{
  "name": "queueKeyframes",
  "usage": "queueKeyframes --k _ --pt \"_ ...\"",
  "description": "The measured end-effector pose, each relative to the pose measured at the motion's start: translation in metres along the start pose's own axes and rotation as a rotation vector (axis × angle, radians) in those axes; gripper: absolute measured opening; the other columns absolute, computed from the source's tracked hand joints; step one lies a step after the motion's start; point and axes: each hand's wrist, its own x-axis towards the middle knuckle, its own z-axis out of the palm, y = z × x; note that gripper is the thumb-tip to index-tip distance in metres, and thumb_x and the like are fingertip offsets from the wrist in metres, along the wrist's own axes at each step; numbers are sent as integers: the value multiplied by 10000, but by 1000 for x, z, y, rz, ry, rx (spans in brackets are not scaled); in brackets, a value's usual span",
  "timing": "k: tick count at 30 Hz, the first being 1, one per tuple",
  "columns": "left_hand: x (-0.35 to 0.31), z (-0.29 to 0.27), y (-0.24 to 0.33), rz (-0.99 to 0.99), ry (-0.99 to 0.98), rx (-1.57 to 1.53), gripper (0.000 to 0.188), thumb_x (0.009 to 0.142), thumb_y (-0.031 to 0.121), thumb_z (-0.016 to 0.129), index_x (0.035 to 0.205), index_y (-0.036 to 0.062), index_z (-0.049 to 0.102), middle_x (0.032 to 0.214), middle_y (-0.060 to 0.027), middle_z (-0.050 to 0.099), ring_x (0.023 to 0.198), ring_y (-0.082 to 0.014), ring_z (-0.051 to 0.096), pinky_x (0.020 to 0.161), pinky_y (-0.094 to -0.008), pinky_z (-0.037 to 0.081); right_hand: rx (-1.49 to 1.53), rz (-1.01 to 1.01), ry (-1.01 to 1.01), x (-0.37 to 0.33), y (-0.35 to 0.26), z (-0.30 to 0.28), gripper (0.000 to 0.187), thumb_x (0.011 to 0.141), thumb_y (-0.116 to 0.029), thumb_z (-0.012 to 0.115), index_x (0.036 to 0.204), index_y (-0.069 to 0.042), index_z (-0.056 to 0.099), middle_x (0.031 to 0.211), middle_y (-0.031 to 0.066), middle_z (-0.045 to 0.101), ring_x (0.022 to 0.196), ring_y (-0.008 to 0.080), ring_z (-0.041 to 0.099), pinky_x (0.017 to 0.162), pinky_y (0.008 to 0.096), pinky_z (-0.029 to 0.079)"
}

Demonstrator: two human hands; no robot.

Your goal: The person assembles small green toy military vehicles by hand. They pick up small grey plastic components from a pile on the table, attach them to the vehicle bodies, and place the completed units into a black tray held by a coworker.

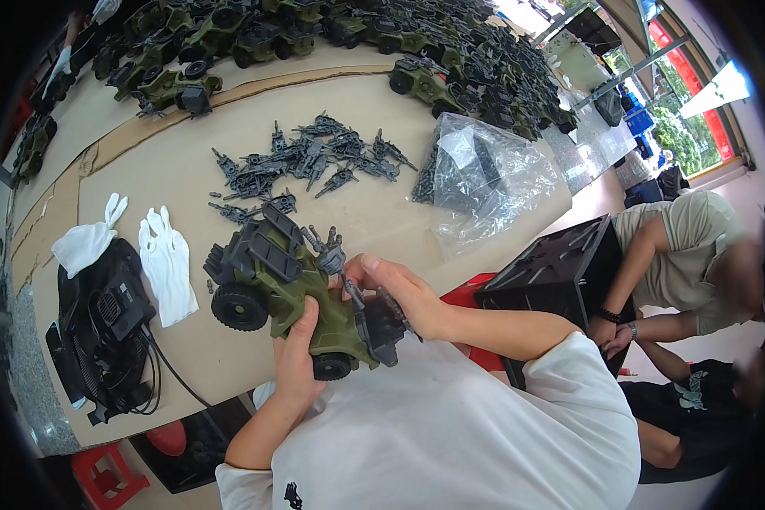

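A green and dark grey toy military vehicle [314, 316] with black wheels is tilted in front of my body, above the table's near edge. My left hand [297, 340] grips its green side, thumb laid along the body. At its far right side, my right hand [393, 285] has its fingers bent and pressed against the toy near a grey toy gun piece [325, 251] that stands up from it. What those fingertips touch is partly hidden. Beyond the vehicle, several loose grey gun pieces [310, 157] lie in a pile on the table.
Many finished-looking toy vehicles [263, 34] crowd the table's far side. A clear plastic bag [489, 183] of dark parts lies at right. White gloves [168, 268] and a black bag with a cable [102, 323] are at left. Two people stand at right beside a black crate [552, 272].
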Motion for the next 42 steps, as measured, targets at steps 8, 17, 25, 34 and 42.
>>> queueKeyframes --k 8,17,25,34,42 --pt "2 -9 -6 1 -16 -29 423 1021 361 489 1285 30 486 1215 -101 566 1141 -202 561 984 -365 462 43 -26 77 -1 0 7 534 1060 -459 258 950 -39 569 1028 58 560 995 160 497 909 316 396" --pt "27 -10 2 65 -33 52 524 1015 497 414 1234 31 513 1208 -103 560 1206 -241 515 1030 -384 415 174 -75 -90 7 -2 -21 497 1013 -452 461 1263 -24 492 1123 89 542 1048 173 502 941 332 420" --pt "19 32 15 76 168 435 611 995 447 469 1422 20 382 1413 -196 430 1288 -315 437 1066 -493 375 -191 -267 -93 -36 5 -33 812 785 -289 785 1425 -39 352 1277 109 520 1150 208 522 952 346 445" --pt "72 58 -29 51 -591 516 655 1000 465 446 1459 12 336 1440 -201 401 1341 -332 384 1072 -530 356 303 -439 573 -125 9 -75 750 891 -242 726 1475 -34 305 1287 61 506 1055 105 530 883 261 481" --pt "62 64 -65 -318 -509 539 346 989 234 562 1248 20 479 1243 -180 566 1154 -327 552 1000 -488 426 -491 -371 1655 -179 -18 -189 759 780 -276 773 1397 -45 395 1271 196 478 1180 353 535 988 410 453"
